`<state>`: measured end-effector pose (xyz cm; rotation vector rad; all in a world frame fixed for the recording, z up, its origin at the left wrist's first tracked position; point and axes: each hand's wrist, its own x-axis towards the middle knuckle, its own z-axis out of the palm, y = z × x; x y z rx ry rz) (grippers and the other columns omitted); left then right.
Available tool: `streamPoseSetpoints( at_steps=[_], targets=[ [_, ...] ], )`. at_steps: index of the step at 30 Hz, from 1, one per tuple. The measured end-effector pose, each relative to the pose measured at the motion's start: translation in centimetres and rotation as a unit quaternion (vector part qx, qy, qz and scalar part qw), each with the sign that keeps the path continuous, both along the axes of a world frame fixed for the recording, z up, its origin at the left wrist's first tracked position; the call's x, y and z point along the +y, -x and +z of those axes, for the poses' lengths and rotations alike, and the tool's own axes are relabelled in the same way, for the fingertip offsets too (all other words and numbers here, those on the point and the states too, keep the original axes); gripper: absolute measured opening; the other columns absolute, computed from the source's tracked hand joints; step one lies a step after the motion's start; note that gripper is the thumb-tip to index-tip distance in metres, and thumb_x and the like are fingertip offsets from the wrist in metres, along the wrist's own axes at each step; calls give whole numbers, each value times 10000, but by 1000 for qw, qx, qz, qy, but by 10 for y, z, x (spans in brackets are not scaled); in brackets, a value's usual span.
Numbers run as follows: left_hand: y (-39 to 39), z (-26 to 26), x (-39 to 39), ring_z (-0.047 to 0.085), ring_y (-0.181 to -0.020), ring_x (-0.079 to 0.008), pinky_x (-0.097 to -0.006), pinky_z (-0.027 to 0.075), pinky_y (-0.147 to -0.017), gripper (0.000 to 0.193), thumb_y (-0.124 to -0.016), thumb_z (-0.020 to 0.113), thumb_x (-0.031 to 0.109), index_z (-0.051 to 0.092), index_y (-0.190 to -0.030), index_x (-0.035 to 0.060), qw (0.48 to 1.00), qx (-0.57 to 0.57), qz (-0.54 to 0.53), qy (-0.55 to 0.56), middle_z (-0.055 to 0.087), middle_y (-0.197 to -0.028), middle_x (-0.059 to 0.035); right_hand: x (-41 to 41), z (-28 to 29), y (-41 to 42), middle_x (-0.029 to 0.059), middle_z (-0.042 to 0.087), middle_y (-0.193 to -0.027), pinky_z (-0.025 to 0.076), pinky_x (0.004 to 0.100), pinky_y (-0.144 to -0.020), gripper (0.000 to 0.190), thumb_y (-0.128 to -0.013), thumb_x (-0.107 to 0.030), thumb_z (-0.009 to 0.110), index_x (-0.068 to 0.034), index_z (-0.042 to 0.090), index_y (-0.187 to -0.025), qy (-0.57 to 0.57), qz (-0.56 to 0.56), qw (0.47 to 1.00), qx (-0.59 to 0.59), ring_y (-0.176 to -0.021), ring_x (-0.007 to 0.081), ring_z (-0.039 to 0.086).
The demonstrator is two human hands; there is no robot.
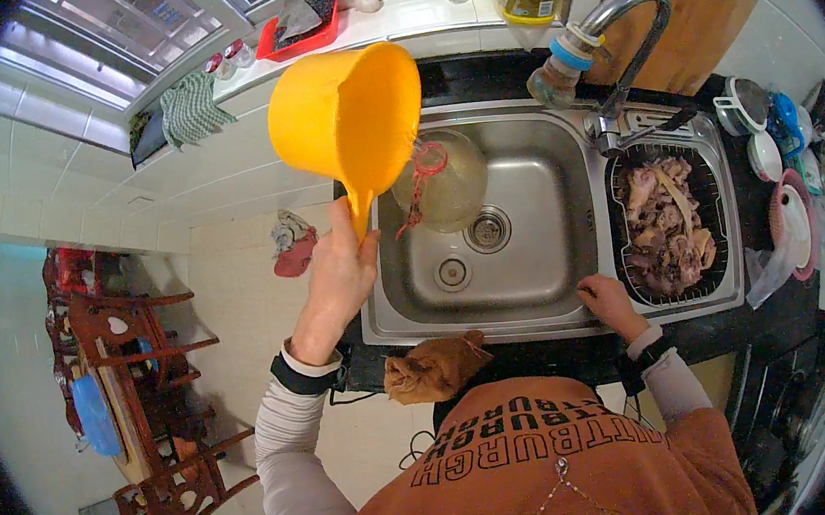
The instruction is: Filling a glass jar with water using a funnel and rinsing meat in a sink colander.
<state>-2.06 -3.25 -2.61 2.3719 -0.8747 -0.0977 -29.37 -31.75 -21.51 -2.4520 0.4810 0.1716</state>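
My left hand [337, 277] grips the handle of a yellow plastic dipper [307, 114], raised and tilted over the sink's left side. At its lip a little water shows above the neck of a large clear round bottle [462, 196]. A red collar with a dangling strip [417, 196] circles that neck. The bottle stands in the main bowl of a stainless steel sink [544, 221]. My right hand [608, 303] rests on the sink's front rim, fingers curled together, with nothing seen in it. Close by, raw meat pieces [662, 231] fill a black wire basket [630, 287] in the smaller bowl.
A curved chrome faucet [652, 29] with a filter [556, 76] rises behind the sink. A wooden board [687, 2] leans at the back. A brown cloth [435, 368] hangs at the front edge. Pots [743, 106] crowd the right; wooden chairs [137, 324] stand left.
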Motion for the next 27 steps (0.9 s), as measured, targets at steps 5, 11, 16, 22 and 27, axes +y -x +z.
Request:
streamPoseSetpoints(
  at_steps=[5,11,16,22,27],
  targets=[
    [1,0,1,570,-722,-471,-511,447,-562,402,-796,559,27,316,-1116,13,1000,-18,-9,1,582,-774,-280,-1,0,0,154,630,-859,475,413,-734,173,-794,-163,579,-36,633,-899,2,6,1000,-1,-814,328,605],
    [3,1,-2,569,-696,-467,-513,450,-551,386,-802,551,37,312,-1105,11,999,-26,-2,-28,578,-778,-287,0,-2,0,147,631,-865,475,411,-739,174,-793,-170,579,-44,635,-899,10,2,1000,15,-815,325,605],
    [7,1,-5,569,-683,-466,-519,451,-548,383,-807,543,40,307,-1106,4,997,-30,1,-66,577,-786,-295,-1,-5,1,148,629,-862,475,411,-736,172,-788,-173,582,-50,636,-895,13,8,1000,1,-809,324,604],
    [9,-7,-4,559,-690,-475,-530,439,-553,387,-795,550,27,311,-1099,8,998,-33,-15,-57,573,-796,-294,-3,-5,4,158,621,-847,472,420,-730,173,-784,-173,583,-42,628,-889,9,12,1000,-2,-803,339,598],
    [10,-13,-7,580,-816,-447,-469,459,-648,428,-798,588,87,368,-1162,43,997,60,34,-26,589,-885,-263,0,-10,4,162,617,-862,468,428,-733,187,-791,-183,585,-34,618,-900,12,3,1000,26,-829,349,589]
  ],
)
